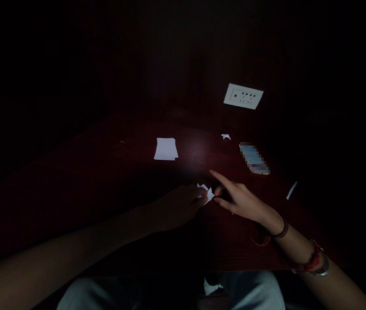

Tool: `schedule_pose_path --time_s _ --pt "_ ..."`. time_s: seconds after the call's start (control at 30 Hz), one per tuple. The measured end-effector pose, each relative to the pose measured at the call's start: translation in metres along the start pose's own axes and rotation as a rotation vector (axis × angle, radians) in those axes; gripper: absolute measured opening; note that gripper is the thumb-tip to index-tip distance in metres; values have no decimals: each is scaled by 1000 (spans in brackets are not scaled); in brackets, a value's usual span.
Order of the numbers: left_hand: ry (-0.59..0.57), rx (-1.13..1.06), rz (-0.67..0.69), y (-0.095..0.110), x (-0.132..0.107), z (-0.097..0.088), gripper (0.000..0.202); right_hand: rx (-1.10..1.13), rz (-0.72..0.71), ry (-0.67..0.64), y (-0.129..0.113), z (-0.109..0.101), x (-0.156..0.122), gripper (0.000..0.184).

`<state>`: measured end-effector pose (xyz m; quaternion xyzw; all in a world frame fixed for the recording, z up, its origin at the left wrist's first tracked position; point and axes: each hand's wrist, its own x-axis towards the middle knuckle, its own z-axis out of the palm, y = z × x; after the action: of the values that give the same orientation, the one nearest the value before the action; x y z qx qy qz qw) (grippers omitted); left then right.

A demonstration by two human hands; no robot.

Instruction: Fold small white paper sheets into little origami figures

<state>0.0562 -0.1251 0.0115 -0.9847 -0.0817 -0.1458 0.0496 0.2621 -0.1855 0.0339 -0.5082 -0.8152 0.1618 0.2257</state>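
In the middle of the dark red table, my left hand (183,204) is closed on a small folded piece of white paper (209,196) with several pointed corners. The fingers cover part of the paper, and a ring shows on one of them. My right hand (236,197) is at the paper's right side, its thumb and a bent finger closed at a corner. Its index finger stretches forward, away from the paper. Bracelets circle the right wrist.
Beyond the hands lies a stack of white paper sheets (166,149). A small folded paper piece (226,137) sits farther back, left of a phone (254,159). A white paper strip (292,190) lies at the right. A power socket (243,96) is on the back wall.
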Motion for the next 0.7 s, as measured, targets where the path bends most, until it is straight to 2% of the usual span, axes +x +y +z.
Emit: schedule_pose_path --time_s 0.23,0.5,0.6,0.7 --pt "26 -67 -18 -1 0 -5 34 224 84 136 3 14 5 69" --pt "20 -107 27 -7 -3 0 34 367 231 189 8 24 6 69" --pt "11 -100 34 -10 -4 -2 36 364 217 200 6 25 6 67" --pt "-14 -80 38 -13 -4 -3 33 273 133 194 1 22 4 66"
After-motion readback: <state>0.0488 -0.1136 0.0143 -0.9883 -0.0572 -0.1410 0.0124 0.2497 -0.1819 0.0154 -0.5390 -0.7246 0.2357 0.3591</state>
